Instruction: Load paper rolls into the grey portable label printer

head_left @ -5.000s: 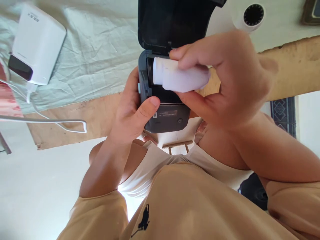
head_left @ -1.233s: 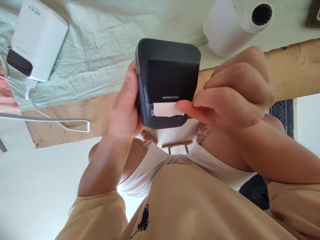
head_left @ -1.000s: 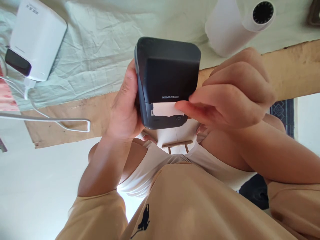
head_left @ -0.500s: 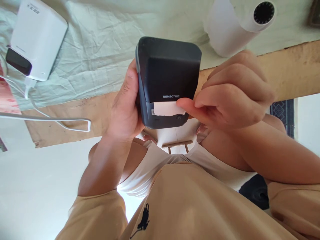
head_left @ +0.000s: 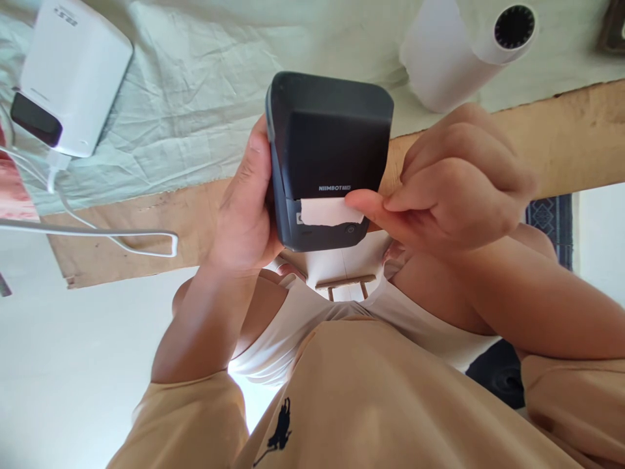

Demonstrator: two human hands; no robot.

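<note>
A dark label printer marked NIIMBOT is held up over the table's front edge. My left hand grips it from the left side, thumb along the casing and the other fingers hidden behind. Out of the printer's slot sticks a short white paper label with an uneven lower edge. My right hand is closed at the printer's lower right, its fingers curled and its outstretched thumb tip on the right end of the label. A power button shows just below the paper.
On the pale green cloth lies a white power bank with a cable at the left. A white cylindrical device lies at the upper right. The wooden table edge runs below the cloth.
The right hand's curled fingers have shifted slightly right, while the thumb tip stays on the label. The printer and my left hand have hardly moved.
</note>
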